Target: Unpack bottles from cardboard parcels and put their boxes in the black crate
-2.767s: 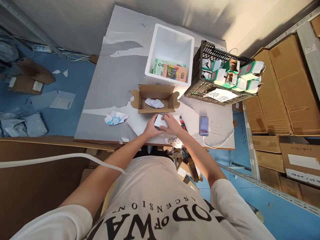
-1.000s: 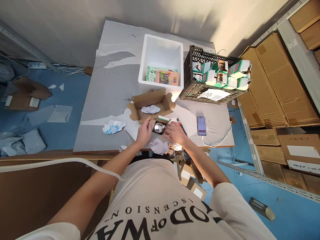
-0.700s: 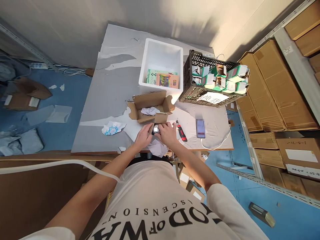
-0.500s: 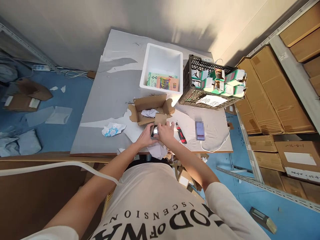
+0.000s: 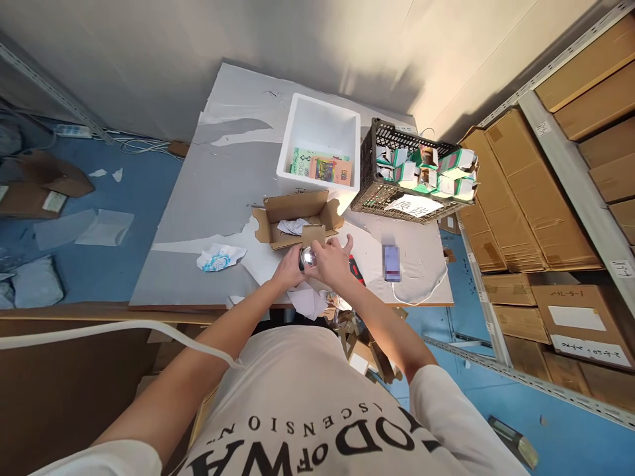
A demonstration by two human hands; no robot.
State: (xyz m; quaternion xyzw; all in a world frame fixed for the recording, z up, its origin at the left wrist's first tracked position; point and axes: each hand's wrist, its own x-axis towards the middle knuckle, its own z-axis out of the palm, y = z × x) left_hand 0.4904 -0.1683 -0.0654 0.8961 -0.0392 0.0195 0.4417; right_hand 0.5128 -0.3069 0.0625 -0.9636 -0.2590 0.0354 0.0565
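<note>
Between my two hands is a small round object with a shiny silver face and a dark side (image 5: pixel 308 257); its kind is not clear. My left hand (image 5: pixel 288 270) grips its left side, fingers closed. My right hand (image 5: pixel 331 263) has its fingers on the right side, with one finger sticking out. Just beyond stands an open cardboard box (image 5: pixel 292 210), flaps up, with crumpled white paper (image 5: pixel 294 227) inside. A red and black utility knife (image 5: pixel 355 270) lies partly hidden behind my right hand. Loose white paper (image 5: pixel 308 301) hangs at the table edge below my hands.
A white foam box (image 5: pixel 284 168) holding colourful flat packs stands at the back. Beside it is a black plastic crate (image 5: pixel 367 165) of small cartons. A phone (image 5: pixel 391 263) on a cable lies right; blue-printed crumpled paper (image 5: pixel 221 257) lies left. Shelved cartons (image 5: pixel 526 198) flank the right side.
My view has shifted slightly. The silver face shows more between my hands, and my right hand now covers more of the utility knife.
</note>
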